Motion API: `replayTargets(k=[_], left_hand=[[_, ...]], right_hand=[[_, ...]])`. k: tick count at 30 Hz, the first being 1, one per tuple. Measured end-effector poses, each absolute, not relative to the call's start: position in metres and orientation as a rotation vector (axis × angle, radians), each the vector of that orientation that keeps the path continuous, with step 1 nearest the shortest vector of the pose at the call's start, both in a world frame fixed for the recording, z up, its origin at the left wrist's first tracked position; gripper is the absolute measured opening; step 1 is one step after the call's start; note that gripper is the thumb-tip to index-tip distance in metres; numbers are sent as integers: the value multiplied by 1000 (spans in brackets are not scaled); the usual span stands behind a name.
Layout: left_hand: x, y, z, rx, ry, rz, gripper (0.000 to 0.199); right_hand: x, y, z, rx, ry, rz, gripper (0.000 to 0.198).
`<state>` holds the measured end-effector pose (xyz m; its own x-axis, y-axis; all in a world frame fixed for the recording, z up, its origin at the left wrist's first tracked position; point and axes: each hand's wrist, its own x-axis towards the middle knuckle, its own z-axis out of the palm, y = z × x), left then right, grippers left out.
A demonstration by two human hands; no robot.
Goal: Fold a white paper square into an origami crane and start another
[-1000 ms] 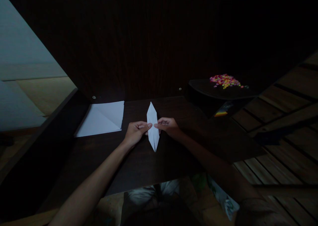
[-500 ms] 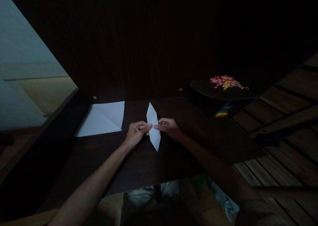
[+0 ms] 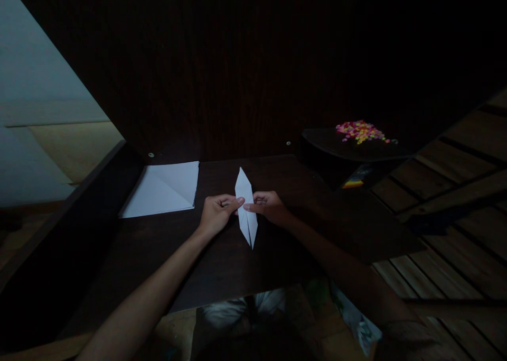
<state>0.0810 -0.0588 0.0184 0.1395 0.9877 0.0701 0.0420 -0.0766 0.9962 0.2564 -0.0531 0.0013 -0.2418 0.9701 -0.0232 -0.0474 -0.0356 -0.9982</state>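
A narrow folded white paper (image 3: 245, 186), pointed at both ends, is held over the dark desk (image 3: 214, 266). Its lower half shows a slit down the middle. My left hand (image 3: 217, 210) grips its left edge, thumb on top and the other fingers curled behind. From the opposite side my right hand (image 3: 269, 206) pinches the right edge, its thumb lying across the front near the middle. Both thumbs nearly meet on the paper. The fingers behind it are partly hidden.
A stack of white paper sheets (image 3: 166, 189) lies at the desk's left. On a raised corner shelf (image 3: 320, 139) to the right sits a heap of small colourful beads or pieces (image 3: 362, 131). A dark panel (image 3: 237, 75) stands behind, with wooden slats (image 3: 447, 276) at far right.
The folded paper has shifted slightly down and towards me, and the slit in its lower half looks wider. My right thumb reaches a little farther left across it.
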Motion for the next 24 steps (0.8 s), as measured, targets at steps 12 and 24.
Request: replayTargets(k=[12,24], left_hand=[[81,-56,20,1387,1092,1238,28],[76,-52,22,1332,1086,1326,29]], right_hand=[[257,-55,3,-1040,-1319,1508,22],[257,-55,5,-1009,-1355,1471,26]])
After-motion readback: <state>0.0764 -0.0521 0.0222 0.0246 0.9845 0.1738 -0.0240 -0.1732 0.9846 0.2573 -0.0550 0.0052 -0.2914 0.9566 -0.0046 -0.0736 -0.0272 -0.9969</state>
